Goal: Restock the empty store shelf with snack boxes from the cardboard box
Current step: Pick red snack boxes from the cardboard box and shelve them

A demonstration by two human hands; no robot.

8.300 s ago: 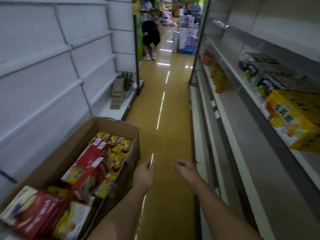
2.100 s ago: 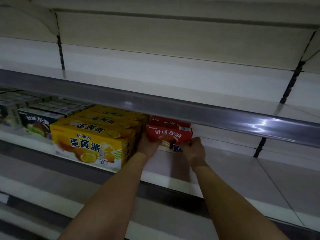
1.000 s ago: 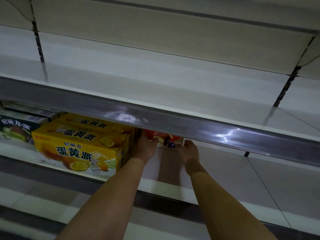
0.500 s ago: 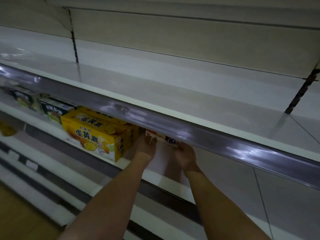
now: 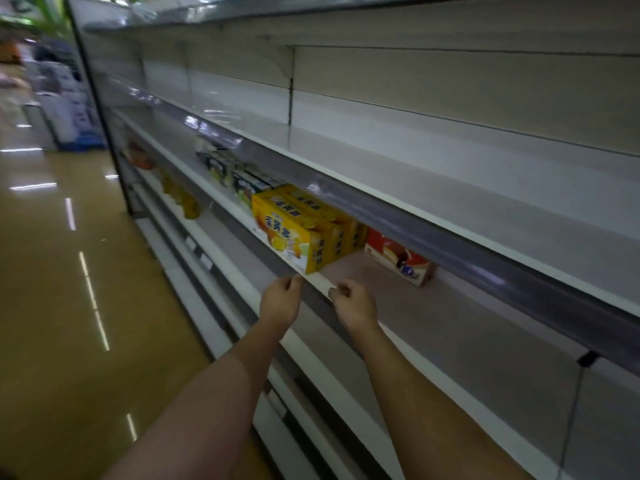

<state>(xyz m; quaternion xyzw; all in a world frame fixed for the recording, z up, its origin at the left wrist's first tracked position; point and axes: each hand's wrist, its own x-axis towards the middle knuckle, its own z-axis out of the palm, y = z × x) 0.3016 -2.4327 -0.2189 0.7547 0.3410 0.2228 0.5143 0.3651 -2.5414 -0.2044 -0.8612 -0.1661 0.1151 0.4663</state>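
Note:
A red snack box [image 5: 398, 259] stands on the white shelf [image 5: 450, 327], deep under the shelf above, just right of a row of yellow snack boxes [image 5: 301, 226]. My left hand [image 5: 280, 301] and my right hand [image 5: 353, 304] hover side by side at the shelf's front edge, in front of the yellow boxes. Both hold nothing and their fingers are loosely curled. The cardboard box is out of view.
Green and white boxes [image 5: 239, 178] stand further left on the same shelf. The shelf above [image 5: 415, 188] juts out over the boxes with a grey price rail. Lower shelves carry orange goods [image 5: 180, 199]. The tan aisle floor [image 5: 52, 289] runs along the left.
Both hands have let go of the red box and drawn back from under the upper shelf to the front edge. The view has swung left along the aisle.

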